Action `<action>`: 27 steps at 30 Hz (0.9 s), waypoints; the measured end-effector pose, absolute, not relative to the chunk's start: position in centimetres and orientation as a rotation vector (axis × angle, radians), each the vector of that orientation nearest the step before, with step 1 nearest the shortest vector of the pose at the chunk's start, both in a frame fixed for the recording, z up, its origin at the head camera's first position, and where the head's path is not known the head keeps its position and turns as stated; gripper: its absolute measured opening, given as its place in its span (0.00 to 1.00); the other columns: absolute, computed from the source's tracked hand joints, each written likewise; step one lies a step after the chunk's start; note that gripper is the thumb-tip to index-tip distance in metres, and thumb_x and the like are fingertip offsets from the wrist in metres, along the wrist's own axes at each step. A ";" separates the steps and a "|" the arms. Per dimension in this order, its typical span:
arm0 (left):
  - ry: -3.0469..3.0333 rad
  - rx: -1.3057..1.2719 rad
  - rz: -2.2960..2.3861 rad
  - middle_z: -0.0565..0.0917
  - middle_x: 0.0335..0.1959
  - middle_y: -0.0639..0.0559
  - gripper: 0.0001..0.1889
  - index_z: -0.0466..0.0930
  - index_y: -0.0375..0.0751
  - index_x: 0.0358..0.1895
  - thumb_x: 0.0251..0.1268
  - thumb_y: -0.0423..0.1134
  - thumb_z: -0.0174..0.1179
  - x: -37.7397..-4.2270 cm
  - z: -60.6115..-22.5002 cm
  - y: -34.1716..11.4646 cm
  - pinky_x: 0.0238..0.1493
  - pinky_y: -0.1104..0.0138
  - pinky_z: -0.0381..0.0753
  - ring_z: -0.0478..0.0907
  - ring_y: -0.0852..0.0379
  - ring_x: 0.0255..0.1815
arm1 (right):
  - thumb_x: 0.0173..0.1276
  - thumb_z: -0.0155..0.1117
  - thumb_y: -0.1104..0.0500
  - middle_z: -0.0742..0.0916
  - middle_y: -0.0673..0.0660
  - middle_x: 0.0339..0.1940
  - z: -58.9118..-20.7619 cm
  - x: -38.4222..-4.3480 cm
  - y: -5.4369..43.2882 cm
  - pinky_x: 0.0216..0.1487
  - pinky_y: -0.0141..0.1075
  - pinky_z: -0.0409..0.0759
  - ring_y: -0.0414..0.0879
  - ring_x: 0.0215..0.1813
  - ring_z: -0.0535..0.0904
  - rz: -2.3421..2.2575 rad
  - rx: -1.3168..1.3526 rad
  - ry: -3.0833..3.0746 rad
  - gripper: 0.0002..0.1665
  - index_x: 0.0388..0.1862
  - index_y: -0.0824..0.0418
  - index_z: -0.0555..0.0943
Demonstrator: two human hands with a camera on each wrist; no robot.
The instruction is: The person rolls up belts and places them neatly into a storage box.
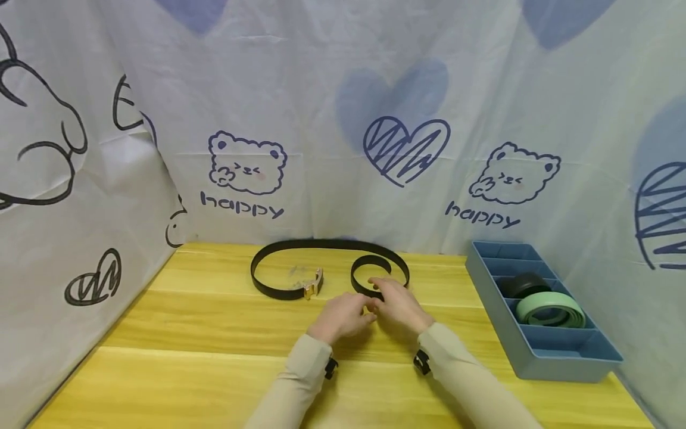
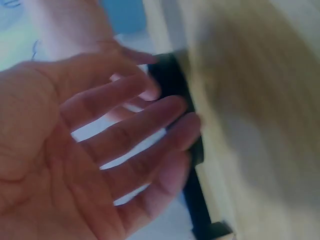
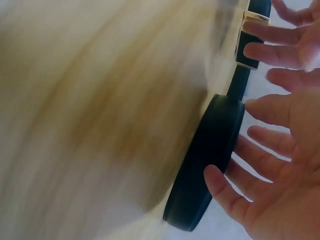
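Note:
A black belt lies on its edge on the wooden table, its buckle end to the left with a gold-toned buckle. Its right end curls into a small loop. My right hand reaches over the near side of this loop, fingers spread and loosely bent, fingertips right at the strap. Close beside it my left hand is relaxed, its fingers loosely bent near the strap and the right fingertips. In the head view my hands hide the loop's near part.
A blue-grey divided box stands at the right, with a rolled black belt and a rolled green belt in its compartments. A printed cloth hangs behind and at the sides of the table. Something small and transparent lies by the buckle.

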State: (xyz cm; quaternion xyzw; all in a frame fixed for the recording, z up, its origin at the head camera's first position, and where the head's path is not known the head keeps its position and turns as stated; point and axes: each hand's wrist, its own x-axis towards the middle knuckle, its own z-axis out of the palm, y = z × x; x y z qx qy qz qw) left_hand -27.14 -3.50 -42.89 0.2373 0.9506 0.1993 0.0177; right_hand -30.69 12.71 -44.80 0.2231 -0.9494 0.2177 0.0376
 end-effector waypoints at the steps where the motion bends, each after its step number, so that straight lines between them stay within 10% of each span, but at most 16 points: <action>1: 2.935 0.734 0.632 0.87 0.38 0.53 0.12 0.86 0.48 0.49 0.69 0.46 0.61 -27.3 -42.9 -3.8 0.37 0.63 0.78 0.81 0.58 0.34 | 0.70 0.62 0.60 0.81 0.62 0.61 -44.8 -30.7 12.5 0.62 0.54 0.74 0.59 0.64 0.76 0.662 0.683 -2.926 0.25 0.64 0.64 0.75; 11: 2.910 0.654 0.667 0.73 0.64 0.37 0.30 0.68 0.50 0.71 0.66 0.41 0.64 -28.3 -44.0 -6.4 0.55 0.50 0.78 0.78 0.42 0.56 | 0.62 0.72 0.46 0.82 0.46 0.23 -45.0 -29.3 13.6 0.29 0.34 0.71 0.40 0.25 0.73 0.616 0.724 -2.980 0.15 0.24 0.52 0.81; 17: 2.824 0.673 0.651 0.65 0.73 0.37 0.29 0.80 0.44 0.58 0.53 0.52 0.73 -28.6 -44.9 -6.6 0.65 0.49 0.71 0.69 0.38 0.68 | 0.58 0.72 0.38 0.77 0.42 0.24 -45.1 -28.3 15.2 0.48 0.47 0.72 0.37 0.30 0.71 0.610 0.851 -3.048 0.20 0.18 0.47 0.77; 22: 2.829 0.677 0.703 0.79 0.59 0.44 0.17 0.83 0.43 0.30 0.49 0.52 0.76 -29.1 -45.0 -6.3 0.52 0.60 0.77 0.80 0.50 0.49 | 0.53 0.73 0.33 0.83 0.52 0.46 -45.0 -28.1 15.2 0.63 0.67 0.60 0.48 0.49 0.79 0.610 0.723 -3.082 0.34 0.47 0.56 0.80; 27: 2.826 0.673 0.722 0.81 0.38 0.53 0.17 0.84 0.43 0.27 0.46 0.51 0.78 -29.3 -45.0 -6.2 0.40 0.64 0.75 0.74 0.58 0.32 | 0.53 0.72 0.32 0.67 0.65 0.75 -45.0 -28.0 14.6 0.69 0.71 0.46 0.58 0.75 0.64 0.563 0.710 -3.113 0.68 0.80 0.62 0.50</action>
